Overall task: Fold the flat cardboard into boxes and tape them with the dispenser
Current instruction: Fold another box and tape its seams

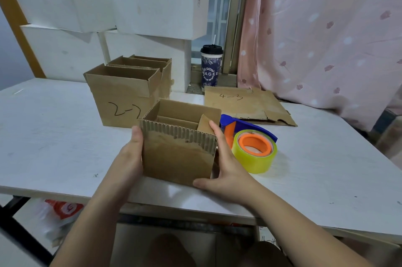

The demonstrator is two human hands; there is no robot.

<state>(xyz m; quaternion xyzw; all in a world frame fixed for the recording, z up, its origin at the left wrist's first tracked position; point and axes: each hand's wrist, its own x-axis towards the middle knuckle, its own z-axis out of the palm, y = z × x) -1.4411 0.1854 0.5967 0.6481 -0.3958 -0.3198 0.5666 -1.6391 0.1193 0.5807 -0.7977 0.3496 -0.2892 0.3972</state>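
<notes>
Box in hand: small box (178, 153), open-topped, at the counter's (54, 136) near edge.
Left hand (132, 153): fingers clasp the left wall, thumb on the front.
Right hand (226, 171): fingers hold the right wall, one fingertip on an inner flap.
Doing it well: probably square the walls and level the flaps before taking the tape dispenser (250, 142) just beside.
Writing: finished box (121, 101) "2-7", uncertain; flat cardboard (245, 103) "4-3"; cup (211, 66) "AGEE".

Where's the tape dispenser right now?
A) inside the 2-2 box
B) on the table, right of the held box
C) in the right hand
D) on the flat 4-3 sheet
B: the tape dispenser lies on the table, just right of the box that the right hand holds.
</notes>
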